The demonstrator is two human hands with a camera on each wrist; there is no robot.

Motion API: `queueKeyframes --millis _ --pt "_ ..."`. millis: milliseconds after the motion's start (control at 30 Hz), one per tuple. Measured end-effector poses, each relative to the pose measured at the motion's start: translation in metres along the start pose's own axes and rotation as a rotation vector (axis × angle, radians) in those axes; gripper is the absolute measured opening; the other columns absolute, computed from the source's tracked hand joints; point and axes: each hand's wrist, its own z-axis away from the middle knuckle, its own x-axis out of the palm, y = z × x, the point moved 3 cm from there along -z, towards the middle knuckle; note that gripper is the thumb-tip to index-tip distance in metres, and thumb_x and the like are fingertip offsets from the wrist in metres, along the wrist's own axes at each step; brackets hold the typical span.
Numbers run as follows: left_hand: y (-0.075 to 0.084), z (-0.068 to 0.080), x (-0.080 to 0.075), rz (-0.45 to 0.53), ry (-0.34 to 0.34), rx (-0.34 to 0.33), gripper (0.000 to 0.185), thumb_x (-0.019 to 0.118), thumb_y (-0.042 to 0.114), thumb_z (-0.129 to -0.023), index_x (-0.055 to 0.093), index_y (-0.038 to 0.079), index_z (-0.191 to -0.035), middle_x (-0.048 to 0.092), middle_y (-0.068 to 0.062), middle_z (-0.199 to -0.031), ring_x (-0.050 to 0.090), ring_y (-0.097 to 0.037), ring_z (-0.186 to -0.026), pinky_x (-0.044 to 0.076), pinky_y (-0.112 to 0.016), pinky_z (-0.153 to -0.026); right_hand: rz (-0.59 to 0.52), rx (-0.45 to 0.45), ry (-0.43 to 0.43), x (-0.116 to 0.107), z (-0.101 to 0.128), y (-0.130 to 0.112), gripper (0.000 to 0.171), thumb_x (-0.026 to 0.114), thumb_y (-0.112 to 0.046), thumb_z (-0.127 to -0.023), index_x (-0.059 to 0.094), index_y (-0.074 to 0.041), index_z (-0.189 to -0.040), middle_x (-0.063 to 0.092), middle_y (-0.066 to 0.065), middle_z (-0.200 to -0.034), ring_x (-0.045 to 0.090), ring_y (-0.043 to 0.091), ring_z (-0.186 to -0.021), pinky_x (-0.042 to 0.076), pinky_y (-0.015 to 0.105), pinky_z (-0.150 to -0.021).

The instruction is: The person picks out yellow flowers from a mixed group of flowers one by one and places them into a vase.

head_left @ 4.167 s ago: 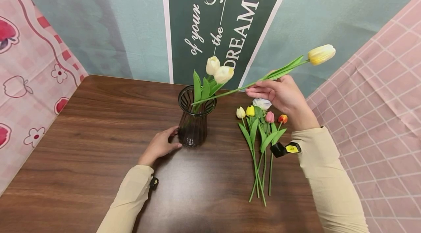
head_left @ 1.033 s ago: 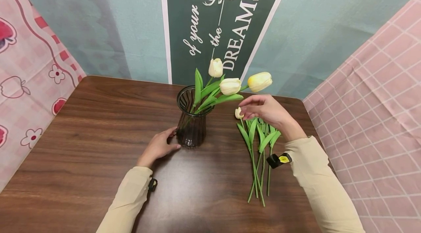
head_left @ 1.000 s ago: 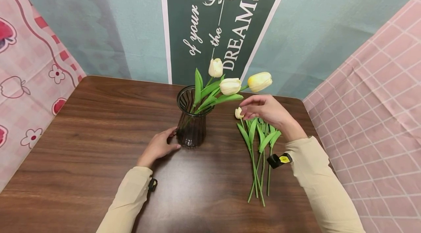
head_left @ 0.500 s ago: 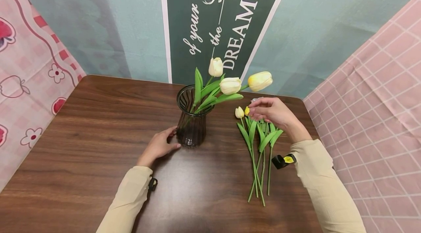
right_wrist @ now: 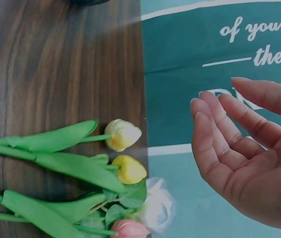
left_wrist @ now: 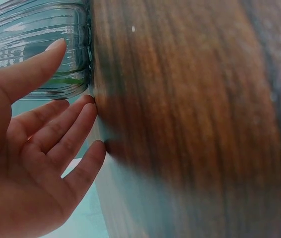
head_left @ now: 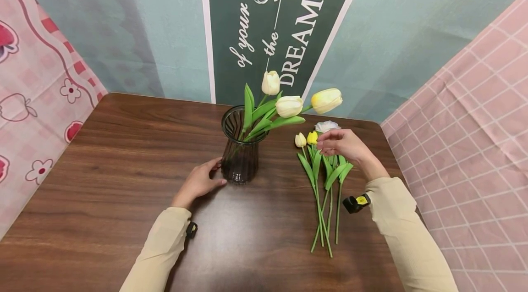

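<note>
A dark ribbed glass vase [head_left: 240,163] stands upright on the wooden table, holding two white tulips [head_left: 289,107] and a yellow-and-white tulip [head_left: 327,101] that leans out to the right. My left hand [head_left: 200,181] rests at its lower left side; the left wrist view shows the thumb [left_wrist: 36,69] along the glass and the other fingers relaxed, tips at the tabletop. My right hand [head_left: 344,146] hovers empty above the lying flowers, fingers loosely bent. Near it are a cream tulip [right_wrist: 122,135], a yellow tulip [right_wrist: 129,169], a pink tulip [right_wrist: 130,229] and a white rose-like flower [right_wrist: 158,206].
The loose green stems [head_left: 323,218] lie crossed on the table [head_left: 123,163], pointing to its front. A teal cloth with a dark lettered panel [head_left: 284,30] hangs behind. Pink patterned cloths [head_left: 474,145] close off both sides.
The right hand set the yellow-and-white tulip into the vase and let go. It then moved right, over the lying flowers, uncovering the yellow tulip and the white flower. The left hand stayed at the vase.
</note>
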Motion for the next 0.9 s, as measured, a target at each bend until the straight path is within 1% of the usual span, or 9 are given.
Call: queueKeyframes --millis 200,300,400,500,600,700,733,833,900 --pt "0.001 0.001 0.000 0.001 -0.002 -0.006 0.068 0.071 0.022 -0.077 0.042 0.001 -0.135 0.058 -0.017 -0.118 0.050 -0.035 -0.112 0.034 -0.049 -0.097 0.035 0.025 -0.022 0.001 -0.007 0.016 0.027 0.054 -0.004 -0.090 0.050 0.016 -0.108 0.063 0.008 -0.082 0.063 0.018 -0.074 0.053 0.032 -0.068" --pt "0.002 0.002 -0.001 0.005 -0.003 -0.011 0.068 0.071 0.022 -0.077 0.042 0.002 -0.135 0.058 -0.017 -0.119 0.050 -0.035 -0.113 0.034 -0.049 -0.097 0.058 0.040 -0.030 0.005 -0.011 0.026 0.027 0.054 -0.004 -0.090 0.050 0.016 -0.107 0.062 0.007 -0.082 0.063 0.020 -0.075 0.053 0.035 -0.070" --pt "0.003 0.002 -0.002 0.003 -0.002 -0.009 0.067 0.071 0.022 -0.078 0.042 0.001 -0.135 0.058 -0.017 -0.119 0.050 -0.036 -0.113 0.034 -0.049 -0.097 0.068 0.044 -0.022 0.010 -0.014 0.035 0.024 0.054 -0.004 -0.089 0.051 0.014 -0.105 0.061 0.009 -0.083 0.062 0.022 -0.074 0.053 0.041 -0.072" --pt "0.003 0.001 -0.002 -0.003 -0.002 -0.005 0.066 0.071 0.022 -0.078 0.043 0.001 -0.134 0.058 -0.017 -0.118 0.050 -0.036 -0.112 0.035 -0.049 -0.097 0.056 0.055 -0.020 0.014 -0.017 0.044 0.024 0.054 -0.001 -0.089 0.049 0.016 -0.105 0.058 0.013 -0.084 0.059 0.022 -0.073 0.052 0.044 -0.073" --pt "0.003 0.001 -0.002 0.004 0.000 -0.001 0.065 0.070 0.021 -0.078 0.043 0.001 -0.134 0.058 -0.017 -0.117 0.050 -0.036 -0.112 0.034 -0.049 -0.097 0.056 0.077 -0.029 0.019 -0.018 0.052 0.027 0.051 0.001 -0.089 0.046 0.018 -0.109 0.056 0.018 -0.090 0.057 0.021 -0.075 0.051 0.044 -0.074" --pt "0.004 0.002 -0.003 0.015 0.009 0.017 0.065 0.070 0.022 -0.078 0.044 0.001 -0.133 0.059 -0.017 -0.116 0.051 -0.036 -0.110 0.035 -0.049 -0.096 0.073 0.094 -0.019 0.023 -0.020 0.059 0.029 0.049 0.001 -0.090 0.045 0.019 -0.112 0.057 0.019 -0.095 0.057 0.020 -0.077 0.051 0.043 -0.075" --pt "0.005 0.003 -0.003 0.006 0.021 0.029 0.064 0.071 0.024 -0.077 0.046 0.002 -0.132 0.060 -0.017 -0.114 0.052 -0.036 -0.108 0.037 -0.049 -0.094 0.082 0.095 -0.016 0.023 -0.020 0.061 0.030 0.050 0.001 -0.090 0.045 0.019 -0.113 0.057 0.018 -0.095 0.058 0.019 -0.077 0.052 0.042 -0.074" --pt "0.005 0.004 -0.004 0.008 0.024 0.041 0.065 0.071 0.027 -0.077 0.046 0.002 -0.131 0.061 -0.016 -0.113 0.053 -0.036 -0.108 0.037 -0.049 -0.093 0.073 0.105 -0.010 0.027 -0.021 0.067 0.030 0.051 0.002 -0.089 0.045 0.019 -0.112 0.058 0.016 -0.089 0.058 0.019 -0.075 0.052 0.041 -0.072" --pt "0.004 0.003 -0.004 0.007 0.020 0.033 0.064 0.071 0.026 -0.077 0.046 0.003 -0.132 0.060 -0.016 -0.114 0.052 -0.036 -0.108 0.037 -0.049 -0.094 0.066 0.114 -0.010 0.029 -0.022 0.070 0.030 0.051 0.003 -0.088 0.045 0.020 -0.111 0.058 0.014 -0.085 0.058 0.018 -0.074 0.052 0.041 -0.072"
